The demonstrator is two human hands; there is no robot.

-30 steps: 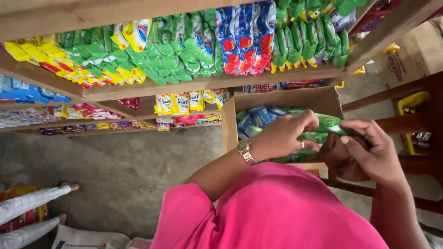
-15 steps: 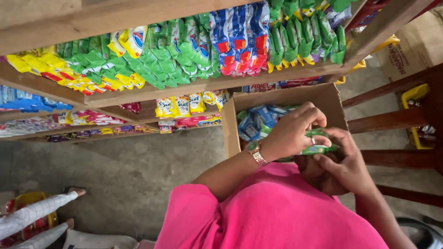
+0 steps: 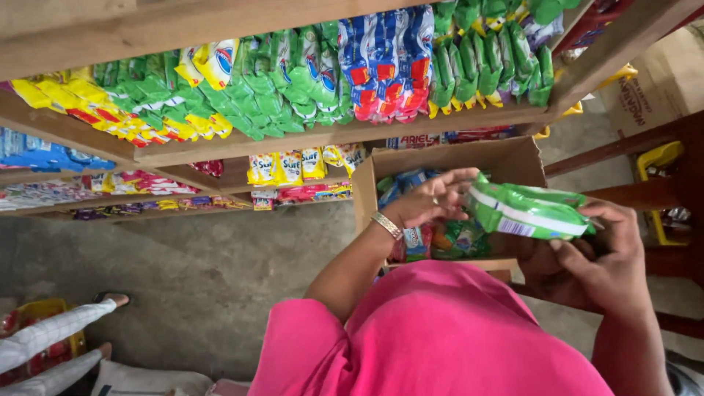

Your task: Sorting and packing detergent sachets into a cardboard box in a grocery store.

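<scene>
A brown cardboard box point(image 3: 513, 158) stands open in front of me, with blue and green sachet packs inside. My right hand point(image 3: 594, 260) holds a stack of green sachet packs point(image 3: 524, 209) above the box's near edge. My left hand point(image 3: 433, 199), with a gold watch on its wrist, reaches over the box and its fingers touch the left end of the green stack. A pink garment covers my body below the hands.
Wooden shelves point(image 3: 330, 136) above the box carry rows of green, yellow and blue-red sachet packs. Lower shelves point(image 3: 147, 198) at left hold more packets. A person's legs in white trousers point(image 3: 51, 334) lie at the bottom left on the concrete floor. A wooden frame point(image 3: 660, 194) stands at right.
Both hands have lifted the green packs up out of the box, and the stack now sits higher and to the right in my right hand.
</scene>
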